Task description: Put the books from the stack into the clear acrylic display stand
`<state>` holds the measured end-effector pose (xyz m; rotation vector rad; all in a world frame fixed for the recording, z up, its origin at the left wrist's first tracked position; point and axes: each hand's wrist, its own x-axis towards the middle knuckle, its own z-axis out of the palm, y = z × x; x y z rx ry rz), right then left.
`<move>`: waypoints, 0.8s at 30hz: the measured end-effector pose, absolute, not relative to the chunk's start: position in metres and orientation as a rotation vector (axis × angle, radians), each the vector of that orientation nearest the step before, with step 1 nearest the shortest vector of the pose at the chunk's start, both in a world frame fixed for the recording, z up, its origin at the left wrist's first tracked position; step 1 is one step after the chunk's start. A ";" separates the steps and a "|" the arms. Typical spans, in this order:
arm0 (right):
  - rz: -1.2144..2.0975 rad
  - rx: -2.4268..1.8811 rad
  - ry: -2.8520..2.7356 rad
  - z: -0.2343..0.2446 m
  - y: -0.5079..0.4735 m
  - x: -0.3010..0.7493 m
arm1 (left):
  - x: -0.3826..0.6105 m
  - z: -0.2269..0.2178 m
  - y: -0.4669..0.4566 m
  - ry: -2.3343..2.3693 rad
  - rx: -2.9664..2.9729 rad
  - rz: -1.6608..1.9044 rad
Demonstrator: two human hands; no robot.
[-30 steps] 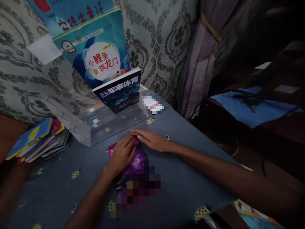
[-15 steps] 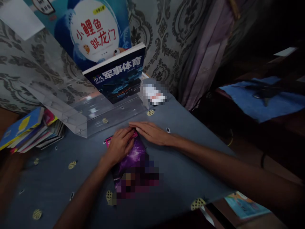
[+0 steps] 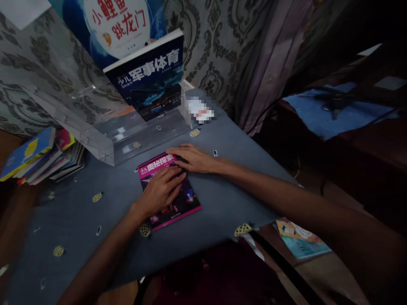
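Observation:
A book (image 3: 189, 207) with a dark cover and a pink title band lies shut on the tablecloth, a little askew. Across the middle of its cover rests my left hand (image 3: 163, 188), flat with the fingers stretched out, hiding much of the picture. My right hand (image 3: 193, 158) lies at the book's top right corner, fingers extended over the edge, near the left fingertips. Beyond both hands stands a clear plastic book stand (image 3: 110, 149). A dark blue book (image 3: 155, 91) leans upright in it, in front of a larger blue picture book (image 3: 119, 31).
Several books (image 3: 38, 154) are piled at the table's left. A pixelated white item (image 3: 201, 111) sits beside the stand. Pineapple prints dot the grey tablecloth (image 3: 121, 203). Right of the table are a blue cloth (image 3: 321, 111) and, lower down, a colourful book (image 3: 302, 237). A patterned curtain (image 3: 210, 55) hangs behind.
My left hand has slid down from the book's top edge onto the middle of the cover, uncovering the title band. My right hand stays by the top right corner. The view has tilted down.

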<state>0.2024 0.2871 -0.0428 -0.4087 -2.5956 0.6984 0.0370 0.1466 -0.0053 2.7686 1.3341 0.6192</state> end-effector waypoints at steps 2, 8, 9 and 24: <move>0.663 -0.393 -2.613 -0.041 0.285 0.203 | 0.043 -0.003 0.134 1.310 2.760 0.593; 0.656 -0.397 -2.659 -0.038 0.282 0.204 | 0.060 0.007 0.100 1.234 2.761 0.461; 0.653 -0.400 -2.659 -0.038 0.281 0.204 | 0.062 0.007 0.096 1.237 2.780 0.442; 0.653 -0.360 -2.657 -0.040 0.285 0.205 | 0.059 -0.006 0.114 1.366 2.823 0.492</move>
